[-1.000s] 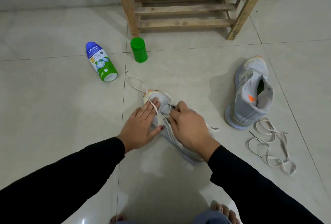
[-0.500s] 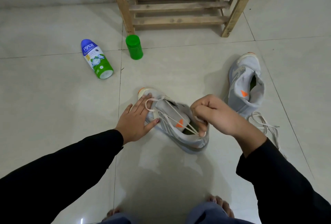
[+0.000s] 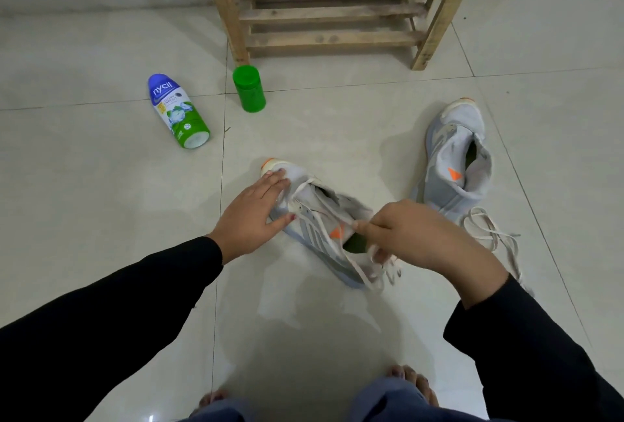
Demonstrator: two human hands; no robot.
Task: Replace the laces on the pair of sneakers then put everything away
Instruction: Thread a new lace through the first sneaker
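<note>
Toppled powder bottle [image 3: 178, 111], green jar [image 3: 249, 88], wooden rack [image 3: 332, 13] behind.

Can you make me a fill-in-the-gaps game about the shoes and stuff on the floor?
1. The left hand rests flat on the ____ of the near sneaker.
2. The right hand pinches a ____.
3. The bottle lying on its side has the word ____ on it.
4. The jar by the wooden stand is coloured ____.
Missing words: toe; lace; nycil; green.
</note>
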